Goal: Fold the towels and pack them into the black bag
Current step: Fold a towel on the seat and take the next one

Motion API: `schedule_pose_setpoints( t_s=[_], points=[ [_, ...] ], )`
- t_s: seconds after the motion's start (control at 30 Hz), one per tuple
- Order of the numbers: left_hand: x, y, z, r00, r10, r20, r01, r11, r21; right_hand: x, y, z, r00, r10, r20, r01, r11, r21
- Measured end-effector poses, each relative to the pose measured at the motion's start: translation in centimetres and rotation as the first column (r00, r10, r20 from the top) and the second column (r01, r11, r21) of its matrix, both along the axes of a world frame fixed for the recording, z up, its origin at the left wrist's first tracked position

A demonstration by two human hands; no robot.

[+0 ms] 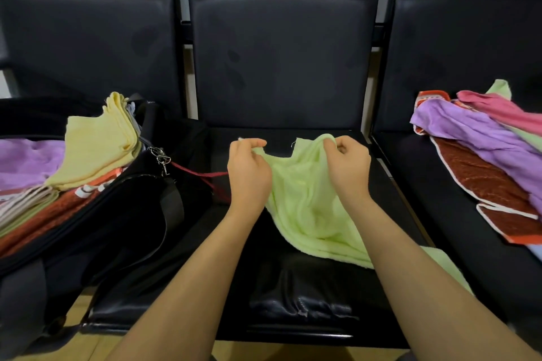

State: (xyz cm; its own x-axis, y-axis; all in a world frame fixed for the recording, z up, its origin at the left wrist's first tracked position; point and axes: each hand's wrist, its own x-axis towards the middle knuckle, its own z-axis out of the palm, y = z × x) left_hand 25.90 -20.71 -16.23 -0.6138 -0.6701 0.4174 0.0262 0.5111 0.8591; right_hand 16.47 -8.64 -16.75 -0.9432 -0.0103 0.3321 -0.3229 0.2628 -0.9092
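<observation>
Head view, near to far. Two bare forearms reach forward over the front edge of the middle seat (293, 287), a black padded chair in a row of three. On this seat lies a light green towel (308, 202), crumpled, its lower part draped toward the seat's front right and its upper edge lifted. The left hand (249, 173) pinches the towel's upper left corner between thumb and curled fingers; the right hand (347, 165) grips the upper edge further right, fingers curled round the cloth. The hands are near each other but apart, with a slack span of towel sagging between them. To the left, the black bag (117, 214) lies open on the neighbouring seat, holding folded towels in a stack: a yellow towel (96, 149) on top, with a purple towel (26, 161) beside it and red-brown and pale layers beneath. A metal clip (159, 157) with a red strap (202, 174) runs from the bag toward the left hand. On the right seat, well apart from the hands, rests a loose pile of unfolded towels (484, 149) in purple, pink, green and red-brown. Behind stand the dark backrests (278, 53).
</observation>
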Motion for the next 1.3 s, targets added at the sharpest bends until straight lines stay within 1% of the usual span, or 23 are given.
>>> schedule_pose_setpoints(
  t_s=[0.07, 0.13, 0.2, 0.27, 0.33, 0.4, 0.43, 0.5, 0.57, 0.6, 0.7, 0.77, 0.8, 0.87, 0.9, 0.93, 0.97, 1.0, 1.07, 1.13, 1.17, 1.23, 1.3],
  points=[
    [-0.1, 0.3, 0.0, 0.996, -0.088, 0.027, 0.090, 0.993, -0.075, 0.3, 0.0, 0.8, 0.998, 0.067, 0.019, -0.066, 0.997, -0.046],
    [-0.2, 0.9, -0.3, 0.972, -0.181, 0.149, 0.206, 0.963, -0.172, 0.9, 0.1, 1.8, 0.985, 0.173, 0.013, -0.171, 0.979, -0.108],
    [-0.3, 1.5, -0.5, 0.947, -0.229, 0.224, 0.284, 0.926, -0.250, 1.6, 0.2, 2.8, 0.956, 0.292, -0.012, -0.291, 0.949, -0.121],
    [-0.5, 1.8, -0.4, 0.935, -0.277, 0.220, 0.322, 0.924, -0.205, 2.1, 0.3, 3.3, 0.920, 0.391, -0.012, -0.389, 0.913, -0.119],
    [-0.7, 1.8, -0.3, 0.932, -0.331, 0.150, 0.345, 0.935, -0.083, 2.4, 0.6, 3.5, 0.894, 0.448, -0.001, -0.445, 0.888, -0.119],
    [-0.9, 1.8, -0.2, 0.945, -0.314, 0.087, 0.316, 0.949, -0.006, 2.3, 1.1, 3.2, 0.871, 0.492, -0.006, -0.490, 0.866, -0.100],
    [-0.9, 1.8, -0.1, 0.953, -0.293, 0.074, 0.292, 0.956, 0.013, 2.2, 1.4, 3.1, 0.855, 0.519, -0.009, -0.519, 0.852, -0.070],
    [-0.9, 1.5, 0.0, 0.966, -0.248, 0.069, 0.248, 0.969, 0.011, 1.9, 1.8, 2.6, 0.833, 0.552, 0.014, -0.552, 0.832, 0.048],
    [-0.8, 1.0, 0.1, 0.976, -0.210, 0.058, 0.212, 0.977, -0.035, 1.8, 1.9, 2.2, 0.849, 0.526, 0.047, -0.526, 0.834, 0.166],
    [-0.7, 0.8, 0.2, 0.980, -0.191, 0.054, 0.195, 0.979, -0.064, 1.8, 1.9, 2.1, 0.861, 0.506, 0.048, -0.506, 0.844, 0.178],
    [-0.5, 0.0, 0.4, 0.985, -0.149, 0.088, 0.161, 0.978, -0.137, 1.8, 2.0, 2.3, 0.887, 0.460, 0.044, -0.462, 0.882, 0.096],
    [-0.5, -0.5, 0.3, 0.979, -0.142, 0.145, 0.166, 0.973, -0.162, 1.7, 1.9, 2.5, 0.912, 0.410, 0.023, -0.410, 0.912, -0.001],
    [-0.5, -0.8, 0.2, 0.974, -0.137, 0.180, 0.171, 0.967, -0.189, 1.6, 1.9, 2.5, 0.931, 0.364, 0.006, -0.364, 0.931, -0.021],
    [-0.3, -1.2, 0.3, 0.967, -0.168, 0.193, 0.212, 0.949, -0.236, 1.6, 1.6, 2.3, 0.970, 0.242, -0.037, -0.241, 0.970, 0.036],
    [0.0, -1.3, 0.4, 0.960, -0.230, 0.159, 0.261, 0.941, -0.217, 1.6, 1.5, 2.1, 0.977, 0.207, -0.042, -0.204, 0.976, 0.071],
    [0.3, -1.3, 0.7, 0.942, -0.316, 0.112, 0.332, 0.928, -0.167, 1.8, 1.5, 2.2, 0.976, 0.215, -0.036, -0.211, 0.972, 0.102],
    [0.7, -1.3, 1.0, 0.913, -0.401, 0.071, 0.407, 0.906, -0.117, 1.9, 1.4, 2.1, 0.961, 0.273, -0.033, -0.266, 0.953, 0.147],
    [1.0, -1.1, 1.2, 0.882, -0.468, 0.053, 0.471, 0.878, -0.087, 2.1, 1.4, 2.2, 0.933, 0.359, -0.019, -0.348, 0.915, 0.205],
    [1.2, -0.9, 1.2, 0.847, -0.527, 0.068, 0.531, 0.842, -0.094, 2.5, 1.1, 2.2, 0.870, 0.491, 0.049, -0.479, 0.817, 0.321],
    [1.0, -0.8, 1.0, 0.858, -0.505, 0.097, 0.514, 0.847, -0.136, 2.8, 0.8, 2.1, 0.859, 0.506, 0.071, -0.488, 0.771, 0.408],
    [0.9, -0.8, 1.0, 0.873, -0.476, 0.104, 0.487, 0.861, -0.144, 2.9, 0.6, 2.1, 0.874, 0.484, 0.051, -0.457, 0.779, 0.430],
    [0.7, -1.0, 0.8, 0.904, -0.403, 0.144, 0.423, 0.894, -0.147, 2.7, 0.6, 2.0, 0.919, 0.394, 0.000, -0.362, 0.843, 0.397],
    [0.6, -1.2, 0.4, 0.915, -0.312, 0.256, 0.363, 0.913, -0.187, 2.4, 0.8, 2.2, 0.955, 0.298, -0.003, -0.282, 0.909, 0.307]
  ],
)
